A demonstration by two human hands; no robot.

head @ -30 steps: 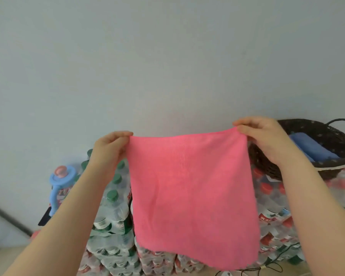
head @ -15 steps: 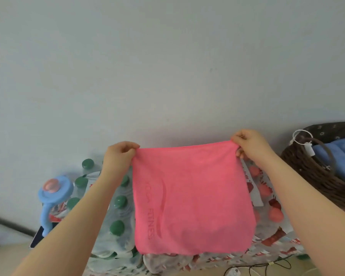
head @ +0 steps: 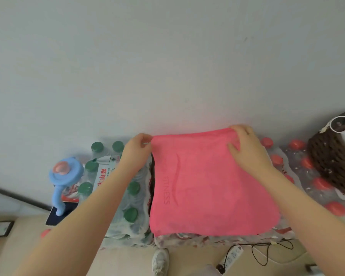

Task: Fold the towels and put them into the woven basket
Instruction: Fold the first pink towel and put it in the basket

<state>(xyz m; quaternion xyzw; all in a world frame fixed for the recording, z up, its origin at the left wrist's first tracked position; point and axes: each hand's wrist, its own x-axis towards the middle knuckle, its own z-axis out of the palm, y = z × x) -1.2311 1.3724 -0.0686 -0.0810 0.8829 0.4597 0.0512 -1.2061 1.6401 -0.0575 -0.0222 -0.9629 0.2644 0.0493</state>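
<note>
bare forearms, no sleeves, thin ring (head: 249, 133) on right hand (head: 247, 150), white sneaker (head: 160, 260)

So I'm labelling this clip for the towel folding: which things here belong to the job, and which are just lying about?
Part of the job:
pink towel
woven basket
left hand
right hand

Just lying about:
green-capped water bottles
red-capped bottles
blue handled toy
power strip and cable
white shoe

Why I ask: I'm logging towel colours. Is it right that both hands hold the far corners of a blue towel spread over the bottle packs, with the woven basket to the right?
Not quite: the head view shows the towel is pink, not blue. The left hand and right hand do hold its far corners over the bottle packs, and the woven basket sits to the right.
</note>
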